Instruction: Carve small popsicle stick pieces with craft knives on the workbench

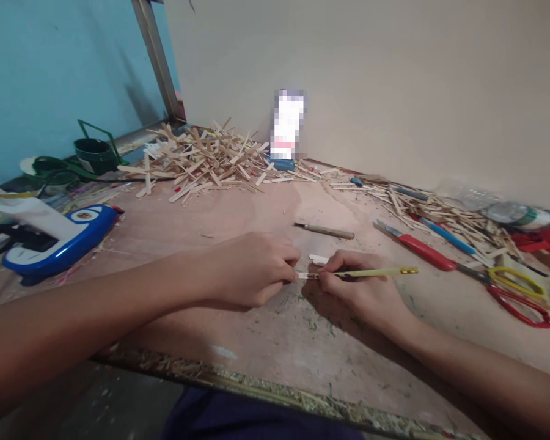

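My right hand point(364, 290) is closed round a yellow pencil point(380, 272), its tip pointing left toward my other hand. Against the tabletop point(238, 220), my left hand point(266, 272) has its fingers bent together on a small pale stick point(302, 275), of which only the end shows. The pencil tip is at that end. Just behind my right fingertips lies another pale wooden stick point(318, 260). A brown-handled craft knife point(325, 231) rests a little farther back.
Wooden sticks point(211, 159) are heaped at the back, near a propped phone point(288, 125). Red-handled scissors point(522, 305), a red-handled tool point(426, 252) and a blue pen point(449, 235) lie right. A blue-and-white device point(64, 241) stands left. The table's worn front edge point(256, 391) is near me.
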The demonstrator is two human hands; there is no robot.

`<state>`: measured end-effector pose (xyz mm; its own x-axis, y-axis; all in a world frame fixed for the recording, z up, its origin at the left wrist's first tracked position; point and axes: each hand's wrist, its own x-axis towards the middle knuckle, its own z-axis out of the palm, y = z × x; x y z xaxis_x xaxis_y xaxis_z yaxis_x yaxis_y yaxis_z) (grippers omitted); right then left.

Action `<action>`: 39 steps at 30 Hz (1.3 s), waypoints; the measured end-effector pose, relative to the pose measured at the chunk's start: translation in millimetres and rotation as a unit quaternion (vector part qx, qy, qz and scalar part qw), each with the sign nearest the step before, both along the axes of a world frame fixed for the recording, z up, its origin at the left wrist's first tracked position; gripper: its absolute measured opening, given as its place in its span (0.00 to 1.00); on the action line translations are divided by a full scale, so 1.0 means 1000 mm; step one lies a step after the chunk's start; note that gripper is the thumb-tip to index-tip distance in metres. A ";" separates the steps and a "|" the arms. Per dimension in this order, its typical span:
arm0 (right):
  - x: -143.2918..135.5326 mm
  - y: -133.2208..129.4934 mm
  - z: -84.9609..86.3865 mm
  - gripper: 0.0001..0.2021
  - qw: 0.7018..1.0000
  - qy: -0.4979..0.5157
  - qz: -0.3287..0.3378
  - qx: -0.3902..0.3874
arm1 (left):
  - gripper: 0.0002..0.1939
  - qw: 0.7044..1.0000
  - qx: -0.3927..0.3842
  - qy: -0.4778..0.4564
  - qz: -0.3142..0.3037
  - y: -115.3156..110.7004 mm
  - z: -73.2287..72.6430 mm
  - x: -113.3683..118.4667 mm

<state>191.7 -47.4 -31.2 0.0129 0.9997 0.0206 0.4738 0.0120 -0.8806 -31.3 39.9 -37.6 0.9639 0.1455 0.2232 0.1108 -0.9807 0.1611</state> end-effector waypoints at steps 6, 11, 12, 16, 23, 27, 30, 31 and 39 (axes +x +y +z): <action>0.000 0.000 -0.001 0.07 1.000 0.006 -0.001 0.005 | 0.12 1.000 -0.006 0.001 0.004 0.000 -0.001 -0.001; 0.001 0.000 -0.002 0.08 1.000 -0.004 0.008 0.001 | 0.13 1.000 -0.010 -0.003 0.000 0.000 -0.001 0.000; 0.001 0.000 -0.001 0.08 1.000 -0.006 0.011 -0.001 | 0.13 1.000 -0.010 -0.004 0.000 0.000 -0.001 0.000; 0.002 0.001 -0.001 0.08 1.000 -0.018 0.020 0.001 | 0.13 1.000 -0.012 -0.004 0.002 0.000 0.000 -0.001; 0.001 0.000 -0.001 0.08 1.000 -0.011 0.006 0.001 | 0.13 1.000 -0.013 0.003 0.006 -0.002 0.001 -0.001; 0.002 0.000 -0.001 0.08 1.000 -0.014 0.012 0.012 | 0.13 1.000 -0.010 0.011 0.007 -0.001 0.001 -0.001; 0.003 -0.001 -0.001 0.08 1.000 -0.017 0.017 0.012 | 0.13 1.000 -0.010 0.008 0.006 -0.001 0.001 -0.001; 0.003 -0.001 -0.001 0.09 1.000 -0.018 0.016 0.009 | 0.13 1.000 -0.013 0.006 0.006 -0.001 0.001 -0.001; 0.002 0.001 -0.001 0.09 0.999 -0.020 0.023 0.016 | 0.13 1.000 -0.020 0.002 0.001 0.000 -0.001 -0.002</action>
<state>193.7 -46.4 -32.1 -0.0353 0.9980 0.0526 0.5073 0.0633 -0.8595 -33.0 40.0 -38.1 0.9648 0.1552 0.2125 0.1127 -0.9734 0.1993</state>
